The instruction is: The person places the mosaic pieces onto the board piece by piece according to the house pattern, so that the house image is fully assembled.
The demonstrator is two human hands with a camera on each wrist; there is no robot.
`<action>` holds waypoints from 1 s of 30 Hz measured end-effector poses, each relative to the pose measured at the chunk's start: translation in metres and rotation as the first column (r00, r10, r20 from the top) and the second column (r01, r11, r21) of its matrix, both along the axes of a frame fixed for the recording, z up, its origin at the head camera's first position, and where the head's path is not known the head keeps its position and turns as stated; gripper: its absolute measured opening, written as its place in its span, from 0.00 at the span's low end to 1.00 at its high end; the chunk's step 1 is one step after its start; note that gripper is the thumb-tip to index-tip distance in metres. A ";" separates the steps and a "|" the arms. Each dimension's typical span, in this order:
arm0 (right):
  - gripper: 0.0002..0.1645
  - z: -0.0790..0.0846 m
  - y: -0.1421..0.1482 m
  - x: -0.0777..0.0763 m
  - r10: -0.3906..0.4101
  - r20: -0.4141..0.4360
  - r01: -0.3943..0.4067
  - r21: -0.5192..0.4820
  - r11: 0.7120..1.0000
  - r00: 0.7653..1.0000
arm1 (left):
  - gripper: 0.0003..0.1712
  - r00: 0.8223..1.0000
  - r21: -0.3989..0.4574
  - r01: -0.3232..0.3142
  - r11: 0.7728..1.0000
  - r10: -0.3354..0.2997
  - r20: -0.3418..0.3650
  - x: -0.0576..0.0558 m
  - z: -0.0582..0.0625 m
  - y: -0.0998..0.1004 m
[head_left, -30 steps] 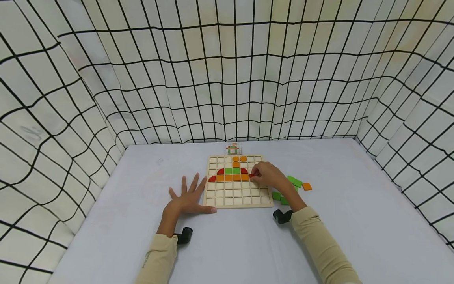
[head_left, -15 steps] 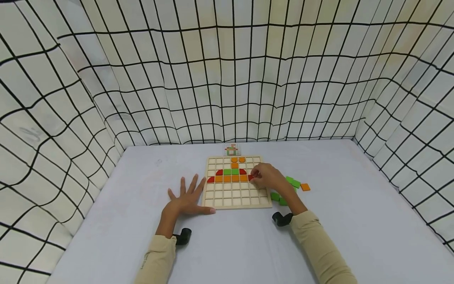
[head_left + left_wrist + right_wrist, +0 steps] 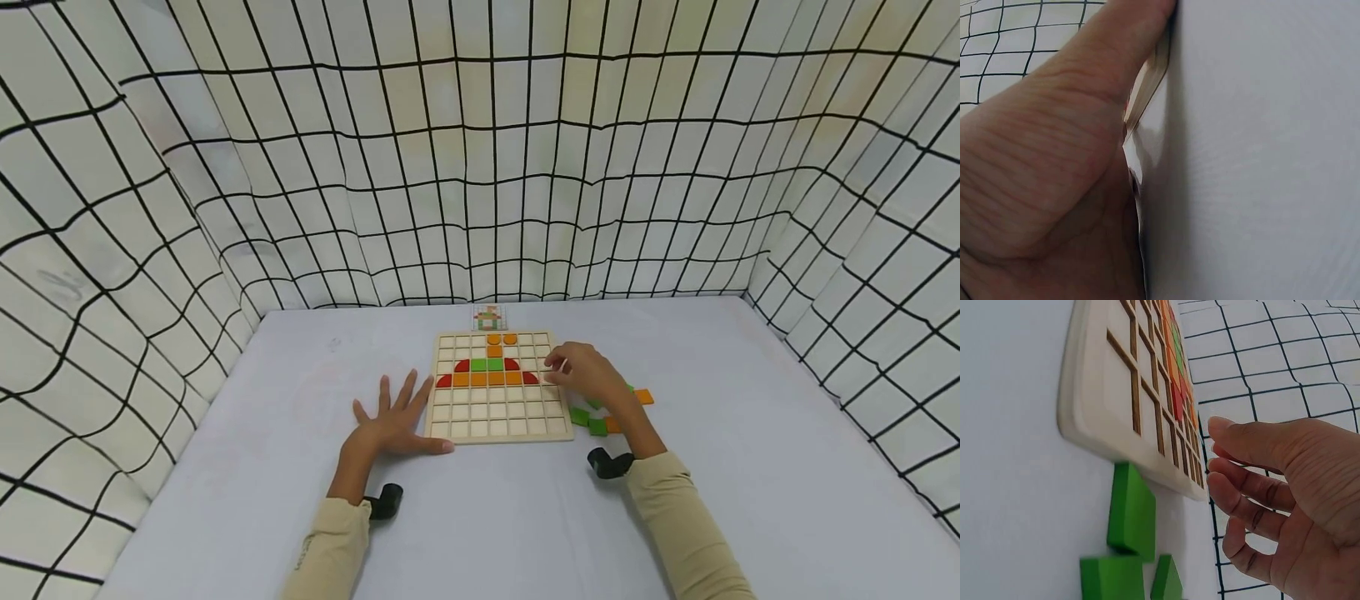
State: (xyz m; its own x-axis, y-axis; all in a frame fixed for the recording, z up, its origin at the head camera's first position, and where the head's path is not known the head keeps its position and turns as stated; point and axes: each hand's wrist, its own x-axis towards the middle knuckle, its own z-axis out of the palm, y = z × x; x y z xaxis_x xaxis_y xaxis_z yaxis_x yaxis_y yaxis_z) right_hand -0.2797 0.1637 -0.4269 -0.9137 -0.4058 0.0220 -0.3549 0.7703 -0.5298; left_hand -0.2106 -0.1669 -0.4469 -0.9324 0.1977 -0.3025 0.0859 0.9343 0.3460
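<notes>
A wooden grid board (image 3: 478,429) lies flat in the middle of the head view. My left hand (image 3: 390,427) rests at its left side with fingers spread, index fingertip and thumb by the frame. Over the board's right edge hovers my right hand (image 3: 590,372), fingers loosely bent and holding nothing. A red quarter-round tile (image 3: 530,378) sits at the right end of a row of orange tiles (image 3: 487,379). Above that row are green tiles (image 3: 486,365) between red quarter-rounds, then an orange square and two orange round tiles (image 3: 510,339).
Several loose green tiles (image 3: 579,416) and an orange tile (image 3: 643,397) lie right of the board, partly hidden by my right hand. A small printed pattern card (image 3: 490,317) lies behind the board. Black netting (image 3: 465,175) over pale walls surrounds the white-covered table (image 3: 480,525).
My right hand has let go of the red quarter-round tile, which now lies in its cell, and has moved right to the board's edge. My left hand has stayed in place.
</notes>
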 end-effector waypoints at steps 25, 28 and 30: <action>0.13 -0.006 0.083 0.007 -0.148 0.016 0.147 0.023 0.989 0.989 | 0.68 1.000 -0.029 0.000 1.000 0.001 0.024 -0.001 0.008 0.003; 0.14 -0.010 0.088 0.005 -0.144 0.011 0.143 0.039 0.989 0.990 | 0.68 0.999 -0.018 0.001 1.000 0.000 0.038 -0.001 0.011 0.002; 0.14 -0.012 0.090 0.004 -0.140 0.009 0.139 0.042 0.989 0.990 | 0.67 0.999 -0.011 0.001 1.000 0.000 0.043 -0.001 0.011 0.002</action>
State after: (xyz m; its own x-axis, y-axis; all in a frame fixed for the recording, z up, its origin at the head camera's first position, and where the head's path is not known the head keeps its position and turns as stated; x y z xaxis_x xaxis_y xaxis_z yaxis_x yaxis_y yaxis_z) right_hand -0.2756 0.2541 -0.4394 -0.9615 -0.2748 -0.0037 -0.2362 0.8330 -0.5002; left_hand -0.2113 -0.1650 -0.4355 -0.9184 0.1946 -0.3444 0.0718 0.9381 0.3388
